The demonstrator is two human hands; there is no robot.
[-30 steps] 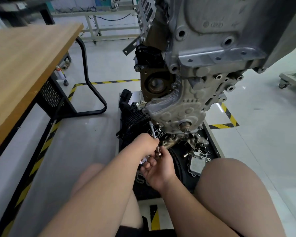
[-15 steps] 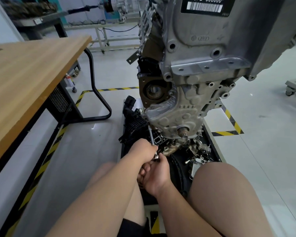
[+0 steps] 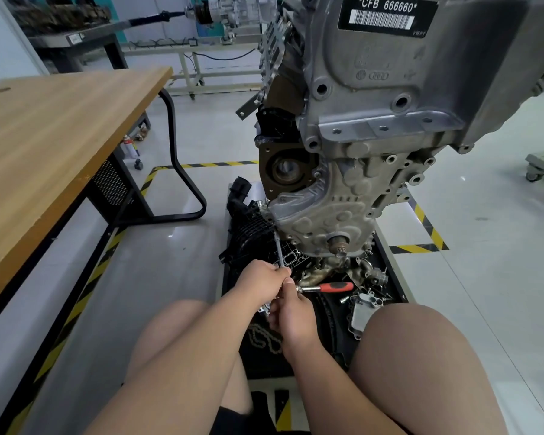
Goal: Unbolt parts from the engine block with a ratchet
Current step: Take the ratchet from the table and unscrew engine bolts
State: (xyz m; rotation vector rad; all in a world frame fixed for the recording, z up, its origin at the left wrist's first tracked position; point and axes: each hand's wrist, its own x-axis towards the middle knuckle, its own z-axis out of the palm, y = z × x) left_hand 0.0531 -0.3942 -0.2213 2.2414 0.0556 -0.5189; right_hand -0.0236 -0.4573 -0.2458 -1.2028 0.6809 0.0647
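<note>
Where the 2 hands meet below the engine block [image 3: 374,127], the left hand [image 3: 259,281] has its fingers clamped round the lower end of a thin chrome bar [image 3: 279,251]. The bar slants up to the block's lower left edge, just beside a black ribbed housing [image 3: 248,227]. The right hand [image 3: 292,318] sits just under the left, touching it, with its fingers curled on the head end of the ratchet [image 3: 325,287]. The thumb hides the head, so I cannot tell how the bar joins it. The ratchet's chrome neck and red handle stick out level to the right, and nothing holds the handle. It lies over a rusty manifold [image 3: 321,273].

The block stands tilted over a black tray [image 3: 393,274] on the floor, with a shaft stub [image 3: 338,243] poking from its lower face. A black label [image 3: 387,12] near its top reads *CFB 666660*. In the tray lie a silver cover [image 3: 363,313], a chain [image 3: 264,339] and a few loose bolts [image 3: 343,299]. The person's 2 bare knees flank the tray's near end.

A wooden table [image 3: 60,136] on black legs stands to the left. Yellow-black tape [image 3: 201,165] marks the grey floor around the tray, and a wheeled cart [image 3: 540,164] shows at the right edge.
</note>
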